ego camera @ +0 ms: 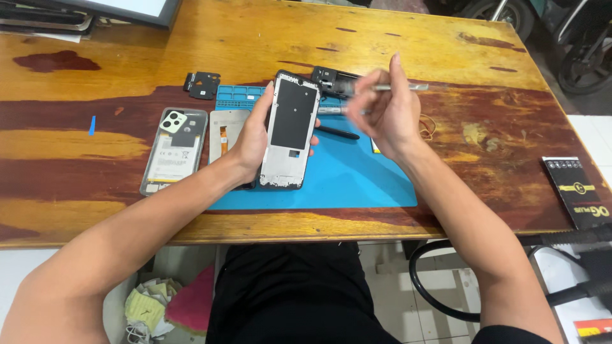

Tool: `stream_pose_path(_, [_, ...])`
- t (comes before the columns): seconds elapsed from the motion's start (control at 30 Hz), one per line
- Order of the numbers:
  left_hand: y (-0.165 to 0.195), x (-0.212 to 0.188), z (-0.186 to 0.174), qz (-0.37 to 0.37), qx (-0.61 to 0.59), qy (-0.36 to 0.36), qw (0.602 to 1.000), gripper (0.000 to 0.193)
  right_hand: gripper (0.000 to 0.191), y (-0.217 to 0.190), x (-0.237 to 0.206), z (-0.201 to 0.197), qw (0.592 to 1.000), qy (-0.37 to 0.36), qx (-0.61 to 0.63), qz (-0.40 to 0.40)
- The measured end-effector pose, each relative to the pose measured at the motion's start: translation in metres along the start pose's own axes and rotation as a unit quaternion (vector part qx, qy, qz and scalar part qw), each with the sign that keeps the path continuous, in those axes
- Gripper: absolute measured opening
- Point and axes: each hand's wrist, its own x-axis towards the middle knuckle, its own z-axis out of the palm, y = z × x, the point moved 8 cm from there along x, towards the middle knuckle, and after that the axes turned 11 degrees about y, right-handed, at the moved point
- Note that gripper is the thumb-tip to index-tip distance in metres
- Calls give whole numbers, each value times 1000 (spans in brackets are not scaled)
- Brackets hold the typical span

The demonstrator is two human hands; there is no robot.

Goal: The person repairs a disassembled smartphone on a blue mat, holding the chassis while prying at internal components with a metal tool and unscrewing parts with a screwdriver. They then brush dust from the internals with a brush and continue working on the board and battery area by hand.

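I have the phone frame [290, 130] in my left hand [254, 137], fingers wrapped around its left edge and thumb on the far side, so that grip is clamped on the frame and tilts it up off the blue mat [344, 172]. The side facing me shows a dark rectangular plate in a silvery surround, with no battery or board sitting in it.

My right hand [386, 114] is raised above the mat, just right of the frame, with the fingers pinched together on a thin metal tool [401, 87] whose shaft points right. It is blurred, so I cannot tell whether it is tweezers or a small driver. Its tip is not touching the frame.

Judging from how things lie, the strip-down looks well along. The back cover [174, 150] with its camera block lies flat on the tabletop [255, 38] to the left of the mat. Beside it, partly under my left wrist, lies a pale panel [226, 134] with an orange strip down it. A small black cover piece [203, 85] rests above those, off the mat, and another dark part [331, 79] lies at the mat's top edge behind the frame. A black pen-like tool [338, 132] lies on the mat between my hands.

What is left I can only guess: the loose parts are all apart from the frame, and nothing shown is joined back onto it yet.
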Motion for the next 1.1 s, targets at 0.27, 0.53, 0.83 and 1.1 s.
stream_pose_path(0.27, [-2, -1, 1, -9, 16, 5, 1000, 76, 60, 4, 1, -7, 1000, 0, 1, -12])
stream_pose_path(0.53, [-2, 0, 2, -18, 16, 9, 1000, 76, 47, -27, -13, 12, 929, -32, -250, -271])
stream_pose_path(0.83, [5, -1, 3, -3, 8, 7, 1000, 79, 31, -42, -47, 38, 819, -69, -363, -438])
stream_pose_path(1.1, [2, -1, 5, -9, 22, 10, 1000, 82, 28, -46, -50, 41, 800, -79, -377, -460])
